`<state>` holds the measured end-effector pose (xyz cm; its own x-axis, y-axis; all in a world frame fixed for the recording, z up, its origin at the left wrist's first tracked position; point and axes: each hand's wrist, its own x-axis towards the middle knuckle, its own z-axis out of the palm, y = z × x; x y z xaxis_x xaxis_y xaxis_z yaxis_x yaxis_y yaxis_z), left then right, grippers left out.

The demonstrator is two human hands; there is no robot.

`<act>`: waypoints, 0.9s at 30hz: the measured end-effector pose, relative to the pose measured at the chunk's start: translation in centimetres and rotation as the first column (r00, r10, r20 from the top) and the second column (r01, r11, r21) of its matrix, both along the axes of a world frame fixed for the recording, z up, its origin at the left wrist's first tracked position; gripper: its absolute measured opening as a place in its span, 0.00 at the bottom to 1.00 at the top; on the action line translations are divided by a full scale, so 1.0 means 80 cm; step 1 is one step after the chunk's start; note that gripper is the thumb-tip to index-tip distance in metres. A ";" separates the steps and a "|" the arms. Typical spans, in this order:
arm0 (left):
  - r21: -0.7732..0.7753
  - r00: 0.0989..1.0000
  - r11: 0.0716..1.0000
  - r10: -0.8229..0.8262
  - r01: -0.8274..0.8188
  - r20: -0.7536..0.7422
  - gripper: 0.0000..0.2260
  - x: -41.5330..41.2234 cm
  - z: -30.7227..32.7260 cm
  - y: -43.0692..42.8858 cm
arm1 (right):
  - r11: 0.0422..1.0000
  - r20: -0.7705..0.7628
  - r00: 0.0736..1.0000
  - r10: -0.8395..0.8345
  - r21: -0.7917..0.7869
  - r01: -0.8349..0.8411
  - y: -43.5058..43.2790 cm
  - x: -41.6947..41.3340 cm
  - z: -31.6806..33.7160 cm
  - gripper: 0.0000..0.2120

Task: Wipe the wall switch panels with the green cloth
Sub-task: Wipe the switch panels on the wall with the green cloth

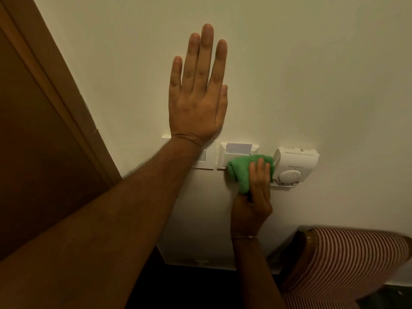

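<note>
My left hand [197, 92] lies flat on the cream wall with its fingers straight, holding nothing. Its wrist and forearm cover most of a white switch panel [206, 158]. My right hand [253, 197] grips a bunched green cloth [242, 169] and presses it against the lower right part of the white key-card holder panel [234, 153], which has a card standing in its slot. The cloth also touches the left edge of a white thermostat [294, 165] with a round dial.
A brown wooden door and its frame [55, 121] run along the left. A chair with red-and-white striped upholstery [347, 262] stands at the lower right, close to the wall. A white skirting panel [200, 262] runs low on the wall.
</note>
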<state>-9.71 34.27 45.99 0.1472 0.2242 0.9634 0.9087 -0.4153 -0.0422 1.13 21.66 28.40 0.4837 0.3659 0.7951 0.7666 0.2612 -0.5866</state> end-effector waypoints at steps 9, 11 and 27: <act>0.004 1.000 1.000 -0.002 0.002 0.002 0.27 0.000 0.000 -0.002 | 0.991 0.146 0.980 0.133 -0.025 -0.131 0.021 -0.064 0.015 0.26; -0.001 1.000 1.000 0.007 -0.007 0.001 0.27 0.000 0.000 -0.002 | 0.988 0.213 0.965 0.150 -0.056 -0.141 0.016 -0.053 0.015 0.23; 0.035 0.994 0.994 -0.108 0.108 0.016 0.27 0.001 -0.007 0.016 | 0.992 0.126 0.985 0.122 -0.009 -0.122 0.014 -0.057 0.018 0.22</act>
<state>-9.62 35.55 45.42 0.1512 0.1751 0.9729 0.8593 -0.5098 -0.0418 -3.41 22.79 29.81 0.3315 0.4172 0.8462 0.7966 0.3568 -0.4880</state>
